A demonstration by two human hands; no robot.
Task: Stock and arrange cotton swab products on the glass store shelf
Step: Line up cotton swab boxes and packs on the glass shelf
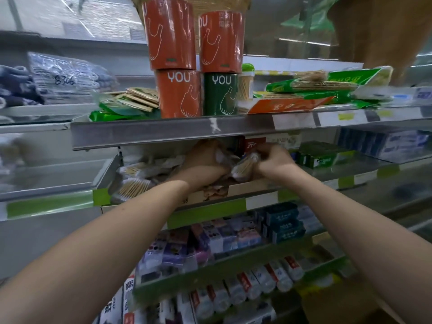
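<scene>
Both forearms reach up and forward under the metal lip of the upper shelf (149, 134), hands meeting at the glass shelf (364, 170) one level down.

Right hand (274, 161) — fingers curled, grip clenched around a clear packet of cotton swabs (244, 168), wooden sticks visible through the film. The packet sits between the two hands, just above the front edge of a cardboard tray (247, 188) resting on the glass shelf.

Left hand (205, 160) — fingers curled around crinkled clear wrapping, touching the same packet's left side; whether it holds that packet or a second one, cannot tell. Image is soft here.

More swab packets (133, 181) lie heaped to the left of the hands, loose and overlapping, near the shelf's angled end bracket (109, 169).

Upper shelf: four cylindrical rolls marked "YOU" — three orange rolls (177, 94), one green roll (219, 95) — stacked two on two. Flat green packs of bamboo sticks (327, 86) lie to the right, and similar green packs (121, 108) to the left.

Behind the right hand: a red box (253, 143), and green boxes (320, 155) further right on the glass.

Lower shelves: small patterned boxes (222, 235), dark teal boxes (282, 220), and a row of white tubes with red labels (257, 281).
</scene>
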